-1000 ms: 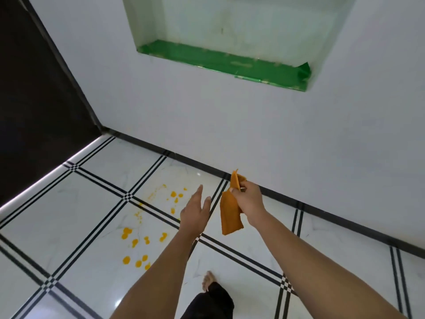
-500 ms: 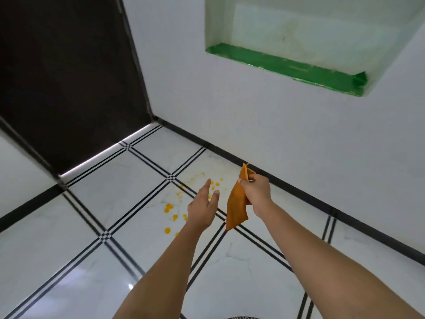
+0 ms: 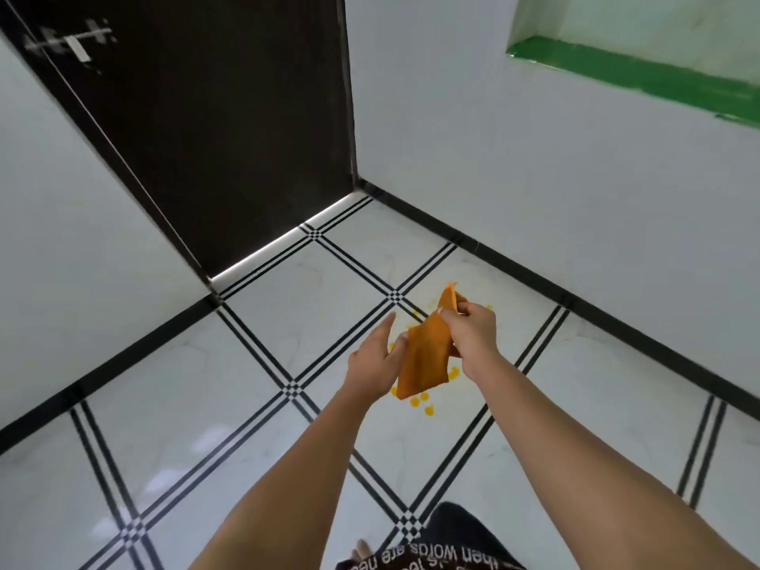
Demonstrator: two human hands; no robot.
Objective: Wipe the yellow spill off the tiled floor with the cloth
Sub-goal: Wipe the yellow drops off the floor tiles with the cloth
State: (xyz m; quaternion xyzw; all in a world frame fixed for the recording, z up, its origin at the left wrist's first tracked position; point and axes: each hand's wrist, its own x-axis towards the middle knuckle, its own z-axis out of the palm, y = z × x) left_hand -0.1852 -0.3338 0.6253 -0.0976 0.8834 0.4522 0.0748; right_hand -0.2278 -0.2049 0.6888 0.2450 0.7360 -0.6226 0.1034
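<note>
An orange cloth [image 3: 423,359] hangs in the air above the white tiled floor [image 3: 205,397]. My right hand [image 3: 473,335] pinches its upper edge. Just left of the cloth, my left hand [image 3: 376,359] has its fingers apart and its fingertips touch the cloth's left edge. Yellow spill drops [image 3: 427,409] lie on the tile directly below and behind the cloth; most of them are hidden by the cloth and my hands.
A dark door [image 3: 230,129] fills the corner at the back left. White walls with a black skirting [image 3: 575,298] close the floor on the right and left. A green-floored wall niche [image 3: 633,72] sits high at the right. My leg [image 3: 452,540] shows at the bottom.
The view has swung left, so the door is now central. My left hand has come up against the cloth, and the cloth now covers most of the spill.
</note>
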